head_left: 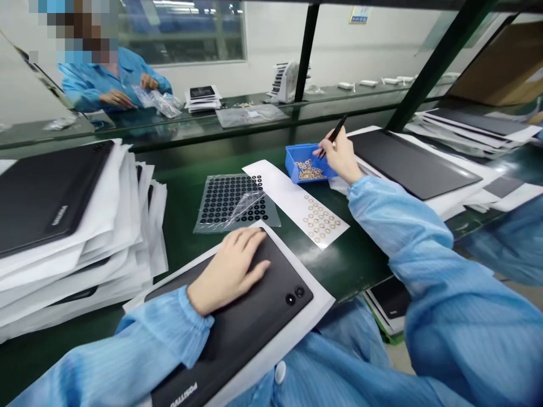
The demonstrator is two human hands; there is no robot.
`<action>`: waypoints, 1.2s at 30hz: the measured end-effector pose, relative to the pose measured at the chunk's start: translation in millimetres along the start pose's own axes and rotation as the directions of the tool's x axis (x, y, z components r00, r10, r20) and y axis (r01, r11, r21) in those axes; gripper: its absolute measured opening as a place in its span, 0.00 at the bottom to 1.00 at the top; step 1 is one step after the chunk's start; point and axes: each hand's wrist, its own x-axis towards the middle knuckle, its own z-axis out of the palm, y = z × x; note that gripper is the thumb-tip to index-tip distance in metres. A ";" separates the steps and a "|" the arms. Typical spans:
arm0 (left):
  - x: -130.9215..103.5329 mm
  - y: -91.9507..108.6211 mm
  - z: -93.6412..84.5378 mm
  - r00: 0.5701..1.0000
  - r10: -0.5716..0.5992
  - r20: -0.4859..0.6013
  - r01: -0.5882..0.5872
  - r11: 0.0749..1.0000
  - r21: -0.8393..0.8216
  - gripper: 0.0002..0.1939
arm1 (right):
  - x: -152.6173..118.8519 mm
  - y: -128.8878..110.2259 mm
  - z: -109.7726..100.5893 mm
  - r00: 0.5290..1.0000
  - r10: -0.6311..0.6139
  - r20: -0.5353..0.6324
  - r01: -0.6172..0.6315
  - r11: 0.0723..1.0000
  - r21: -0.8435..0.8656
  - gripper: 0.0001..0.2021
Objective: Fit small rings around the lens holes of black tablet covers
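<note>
Tweezers sit in the right hand at a blue bin, left hand spread on a tablet.

One brand legible on my feed

At the bottom of the frame I read POSITIVO, white on a black tablet. The pale lettering on the left-hand tablet and the lower-right tablet is too blurred for me, and the wall sign up top too small

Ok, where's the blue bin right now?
Head view, above and right of centre: the blue bin sits beside the white strip, by the right hand.
</note>
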 end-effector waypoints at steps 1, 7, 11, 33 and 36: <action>1.7 -10.3 -0.6 0.999 -0.048 0.000 0.048 0.999 0.016 0.22 | 2.9 7.9 6.1 0.998 0.046 0.030 -0.046 0.999 0.013 0.05; 2.8 -51.2 -3.3 0.976 -0.219 0.013 0.218 0.975 0.049 0.25 | 3.1 15.1 11.6 0.996 0.056 0.066 -0.058 0.998 0.023 0.06; 4.3 -76.6 -8.2 0.937 -0.348 -0.039 0.350 0.936 0.047 0.25 | -6.9 -16.5 10.9 0.986 -0.074 0.151 0.084 0.995 -0.061 0.07; 18.1 -84.6 -10.6 0.665 -0.624 0.410 0.595 0.110 -0.796 0.14 | -88.9 -98.9 120.4 0.573 -0.415 0.707 0.374 0.900 0.225 0.07; 19.5 -86.8 -4.0 0.653 -0.645 0.397 0.558 0.055 -0.828 0.11 | -89.4 -99.1 122.4 0.640 -0.350 0.684 0.305 0.933 0.192 0.10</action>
